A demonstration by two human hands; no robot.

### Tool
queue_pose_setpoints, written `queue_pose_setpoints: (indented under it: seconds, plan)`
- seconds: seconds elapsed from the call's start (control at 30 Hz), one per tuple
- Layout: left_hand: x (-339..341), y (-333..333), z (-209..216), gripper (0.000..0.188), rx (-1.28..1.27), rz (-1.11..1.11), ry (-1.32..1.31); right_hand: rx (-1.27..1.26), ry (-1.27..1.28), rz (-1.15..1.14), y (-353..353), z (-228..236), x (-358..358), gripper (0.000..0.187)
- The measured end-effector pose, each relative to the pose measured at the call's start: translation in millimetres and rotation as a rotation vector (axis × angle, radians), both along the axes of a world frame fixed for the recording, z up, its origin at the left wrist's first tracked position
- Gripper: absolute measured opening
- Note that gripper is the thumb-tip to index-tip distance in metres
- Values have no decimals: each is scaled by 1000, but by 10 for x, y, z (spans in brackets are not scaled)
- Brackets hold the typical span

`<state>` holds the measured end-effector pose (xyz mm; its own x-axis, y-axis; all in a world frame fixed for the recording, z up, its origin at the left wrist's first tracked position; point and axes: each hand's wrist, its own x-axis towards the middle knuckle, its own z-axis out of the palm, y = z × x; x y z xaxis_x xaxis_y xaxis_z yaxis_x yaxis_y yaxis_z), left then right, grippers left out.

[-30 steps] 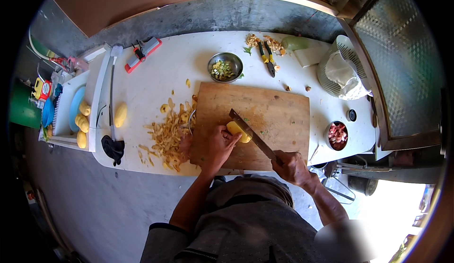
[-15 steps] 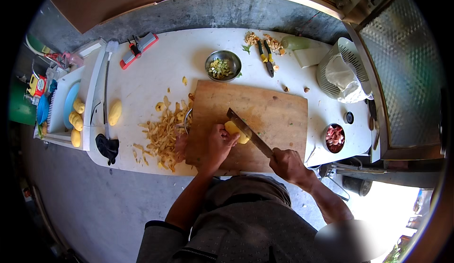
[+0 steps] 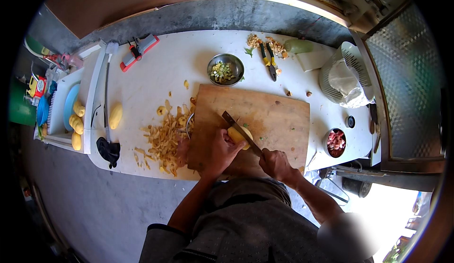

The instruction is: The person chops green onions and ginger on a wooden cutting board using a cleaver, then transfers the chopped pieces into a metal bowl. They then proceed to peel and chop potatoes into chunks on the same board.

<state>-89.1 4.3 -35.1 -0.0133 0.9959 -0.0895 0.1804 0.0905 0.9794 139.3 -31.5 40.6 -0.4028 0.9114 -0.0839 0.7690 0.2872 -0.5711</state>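
A peeled yellow potato [image 3: 233, 134] lies on the wooden cutting board [image 3: 283, 126], steadied under the curled fingers of my left hand [image 3: 221, 152]. My right hand [image 3: 275, 163] is wrapped round the handle of a dark-bladed kitchen knife [image 3: 242, 133]. The blade slants up and to the left across the potato, close beside my left fingertips. How deep the edge sits in the potato I cannot tell. A heap of potato peelings [image 3: 163, 137] spreads left of the board, partly over a metal rim that the board half hides.
Behind the board stand a metal bowl [image 3: 226, 69] of chopped greens and yellow-white bits and yellow-black pliers [image 3: 269, 62]. A container of cut meat [image 3: 336, 142] and a pale basket [image 3: 350, 76] are at right. Left are a loose potato [image 3: 115, 116] and a sink [image 3: 71, 107] with several more.
The knife and my right hand have shifted left on the board, and the blade now lies further over the potato. The whole view has tilted slightly.
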Motion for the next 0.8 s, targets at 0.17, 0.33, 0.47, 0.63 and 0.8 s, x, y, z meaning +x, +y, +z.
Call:
queue_pose_setpoints:
  seconds: [0.17,0.33,0.47,0.63,0.8]
  plan:
    - [30,47,69,58,-59,37,9,26,12,-56,-61,-49,-54,12]
    - [33,66,84,60,-31,36,40,-31,37,-173,-39,-34,-45,14]
    - [72,32,258,68,-31,-3,121,-160,117,-270,-58,-23,70,18]
    - [30,-61,-157,72,62,-7,-19,-267,213,-364,-122,79,189,22]
    - [98,-53,282,64,-40,-80,142,-260,242,-438,-206,-18,339,24]
